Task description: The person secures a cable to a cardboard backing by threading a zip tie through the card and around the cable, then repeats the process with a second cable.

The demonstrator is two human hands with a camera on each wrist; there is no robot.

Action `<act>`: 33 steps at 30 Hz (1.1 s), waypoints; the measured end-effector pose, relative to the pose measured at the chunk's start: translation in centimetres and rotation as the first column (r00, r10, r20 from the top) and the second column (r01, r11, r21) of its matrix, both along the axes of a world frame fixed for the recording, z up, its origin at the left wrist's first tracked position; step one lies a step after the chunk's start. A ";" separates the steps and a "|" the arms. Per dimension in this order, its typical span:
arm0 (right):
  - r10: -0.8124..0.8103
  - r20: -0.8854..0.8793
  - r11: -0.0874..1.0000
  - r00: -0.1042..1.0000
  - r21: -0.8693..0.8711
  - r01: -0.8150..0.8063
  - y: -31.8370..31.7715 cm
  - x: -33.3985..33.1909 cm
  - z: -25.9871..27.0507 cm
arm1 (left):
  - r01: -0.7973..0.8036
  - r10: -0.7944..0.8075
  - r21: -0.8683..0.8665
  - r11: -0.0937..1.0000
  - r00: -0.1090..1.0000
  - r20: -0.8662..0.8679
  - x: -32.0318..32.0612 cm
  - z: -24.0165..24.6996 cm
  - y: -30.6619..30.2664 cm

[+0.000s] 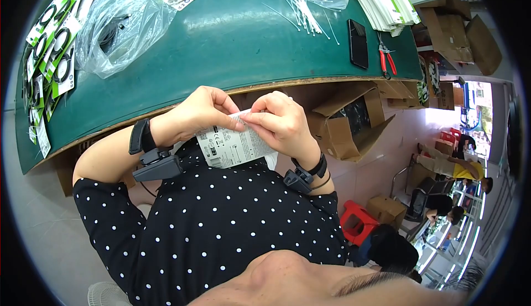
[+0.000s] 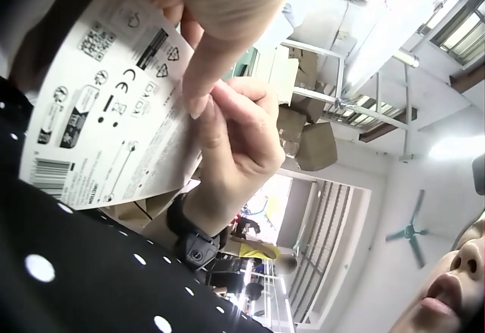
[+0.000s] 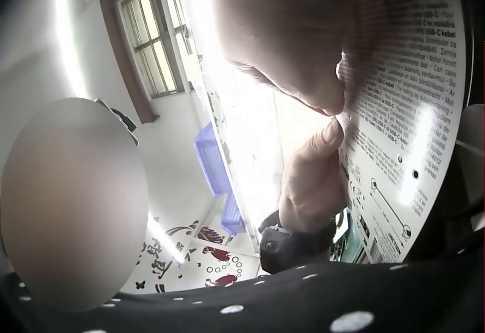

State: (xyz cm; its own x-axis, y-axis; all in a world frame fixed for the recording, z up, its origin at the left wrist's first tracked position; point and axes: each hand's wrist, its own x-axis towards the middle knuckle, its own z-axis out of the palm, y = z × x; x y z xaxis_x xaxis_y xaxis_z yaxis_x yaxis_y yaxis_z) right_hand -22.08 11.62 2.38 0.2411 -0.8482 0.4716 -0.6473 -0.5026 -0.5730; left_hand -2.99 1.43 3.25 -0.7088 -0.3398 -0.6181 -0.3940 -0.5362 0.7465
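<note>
A white printed packaging card [image 1: 232,147] with a barcode, CE mark and cable drawing is held in front of the torso, just off the table edge. My left hand [image 1: 194,115] pinches its upper edge between thumb and fingers. From the other side, my right hand [image 1: 282,123] pinches at the same edge, its fingertips close against the left thumb. In the left wrist view, the tips of both hands meet at the border of the card [image 2: 114,113]. Small "USB-C kabel" text shows on the card [image 3: 409,105] in the right wrist view. The side turned away is hidden.
On the green table [image 1: 221,46], carded black cables [image 1: 58,46] pile at left beside a clear plastic bag [image 1: 124,29]. White zip ties [image 1: 304,7], stacked cards [image 1: 381,4], a phone [image 1: 358,43] and red-handled cutters [image 1: 386,60] lie farther right. An open carton [image 1: 348,123] stands below the edge.
</note>
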 end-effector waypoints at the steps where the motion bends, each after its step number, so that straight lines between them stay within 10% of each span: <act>1: 0.000 -0.001 1.000 1.000 0.002 0.000 0.0 0.0 0.1 | 0.009 -0.008 -0.028 1.000 1.000 0.012 0.0 0.1 0.1; 13: 0.034 -0.107 0.999 0.994 -0.031 -0.038 1.0 0.0 0.8 | -0.028 0.035 -0.150 0.988 0.998 0.043 -0.1 -0.3 0.9; 22: -0.067 0.349 0.992 0.935 -0.078 0.101 3.0 -3.1 2.6 | 0.024 -0.041 -0.292 0.956 0.998 -0.053 0.9 0.5 2.1; 25: -0.185 0.544 0.977 0.819 0.193 0.092 2.7 -3.8 2.0 | -0.096 -0.251 -0.775 0.624 0.915 -0.315 1.4 0.5 2.4; 27: -0.287 0.634 0.840 0.718 0.527 -0.130 2.2 -4.1 1.6 | -0.090 -0.329 -0.824 0.559 0.888 -0.320 1.7 1.1 2.5; 33: -0.243 0.696 0.656 0.675 0.631 -0.414 0.7 -2.3 -1.3 | -0.222 -0.576 -0.940 0.260 0.745 -0.336 1.9 0.9 1.9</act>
